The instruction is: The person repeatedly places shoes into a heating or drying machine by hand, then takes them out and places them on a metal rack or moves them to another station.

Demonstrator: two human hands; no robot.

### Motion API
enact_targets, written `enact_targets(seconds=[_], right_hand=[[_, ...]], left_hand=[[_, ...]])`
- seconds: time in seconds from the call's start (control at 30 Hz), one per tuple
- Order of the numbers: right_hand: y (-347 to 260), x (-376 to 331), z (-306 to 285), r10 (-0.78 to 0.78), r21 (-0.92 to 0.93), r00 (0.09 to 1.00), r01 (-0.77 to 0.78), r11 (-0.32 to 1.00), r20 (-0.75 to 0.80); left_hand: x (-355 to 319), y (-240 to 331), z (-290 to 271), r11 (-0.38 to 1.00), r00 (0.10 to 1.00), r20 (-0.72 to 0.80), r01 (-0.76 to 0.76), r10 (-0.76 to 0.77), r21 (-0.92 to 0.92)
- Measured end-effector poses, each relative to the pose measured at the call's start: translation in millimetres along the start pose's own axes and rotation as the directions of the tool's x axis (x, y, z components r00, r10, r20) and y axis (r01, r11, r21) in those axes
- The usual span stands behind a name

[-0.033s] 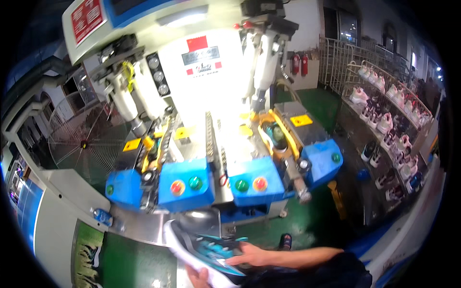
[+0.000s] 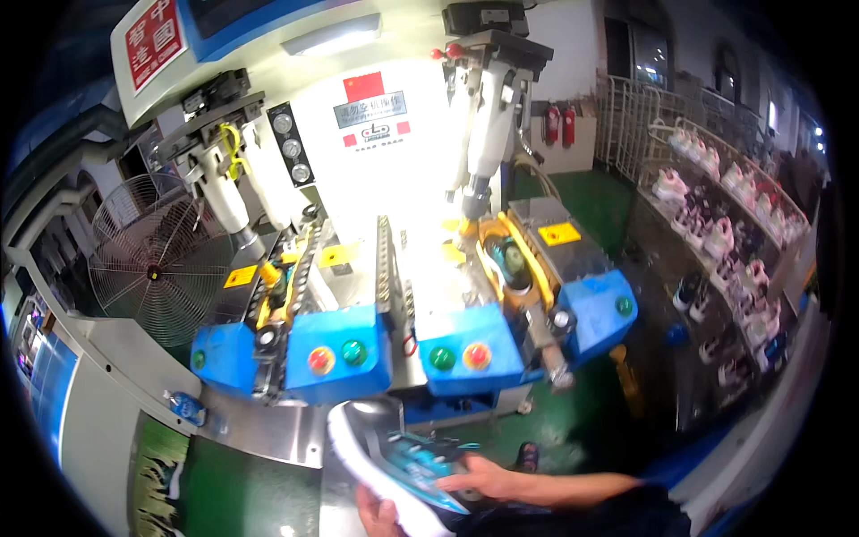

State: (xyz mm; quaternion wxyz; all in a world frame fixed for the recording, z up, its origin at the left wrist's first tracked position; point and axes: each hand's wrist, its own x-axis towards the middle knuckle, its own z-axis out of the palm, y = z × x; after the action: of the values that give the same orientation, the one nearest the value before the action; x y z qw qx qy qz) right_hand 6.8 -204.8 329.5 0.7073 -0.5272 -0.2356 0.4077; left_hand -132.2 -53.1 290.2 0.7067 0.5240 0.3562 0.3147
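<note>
A sneaker [image 2: 404, 467] with a black and teal upper and a thick white sole is held low in the picture, its dark rounded end pointing up toward the machine. My left hand [image 2: 378, 514] grips the white sole from below, fingers curled against its edge. On the upper, near the laces, my right hand [image 2: 474, 479] closes over the shoe's side, its forearm reaching in from the right. Beyond the sneaker stands a machine [image 2: 376, 188] with two stations. A dark shoe [image 2: 512, 264] sits between yellow pads in the right station.
Blue boxes [image 2: 338, 351] with red and green buttons line the machine's front. At right, a rack [image 2: 646, 183] bears several shoes. A fan [image 2: 154, 273] stands left, and a blue bottle [image 2: 186, 407] rests by the lower ledge. Two fire extinguishers [image 2: 560, 125] hang behind.
The sneaker and both hands sit slightly farther right in the picture, while the machine has shifted slightly left. My grip on the sneaker looks the same.
</note>
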Motion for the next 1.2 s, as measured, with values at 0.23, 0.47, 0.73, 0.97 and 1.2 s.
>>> enact_targets(seconds=[0.23,0.47,0.73,0.97,1.2], right_hand=[[-93,-96,-181,0.126,0.390,0.727,0.206,0.897,-0.675],[-112,-151,-240,0.006,0.208,0.393,0.473,0.856,-0.920],[-97,-173,-229,0.050,0.185,0.314,0.414,0.891,-0.948],[-109,-146,-234,-0.042,0.079,0.365,0.310,0.947,-0.930],[-190,14,-316,0.345,0.469,0.754,-0.056,0.881,-0.559]], left_hand=[[16,33,242,1.000,0.687,0.727,-0.030,0.023,-0.003],[124,-16,518,0.709,0.733,0.640,-0.324,-0.231,0.626],[187,-62,583,0.524,0.758,0.651,-0.539,-0.040,0.659],[170,59,488,0.831,0.490,0.776,-0.167,-0.397,0.530],[43,105,250,0.981,0.757,0.635,0.196,-0.155,0.005]])
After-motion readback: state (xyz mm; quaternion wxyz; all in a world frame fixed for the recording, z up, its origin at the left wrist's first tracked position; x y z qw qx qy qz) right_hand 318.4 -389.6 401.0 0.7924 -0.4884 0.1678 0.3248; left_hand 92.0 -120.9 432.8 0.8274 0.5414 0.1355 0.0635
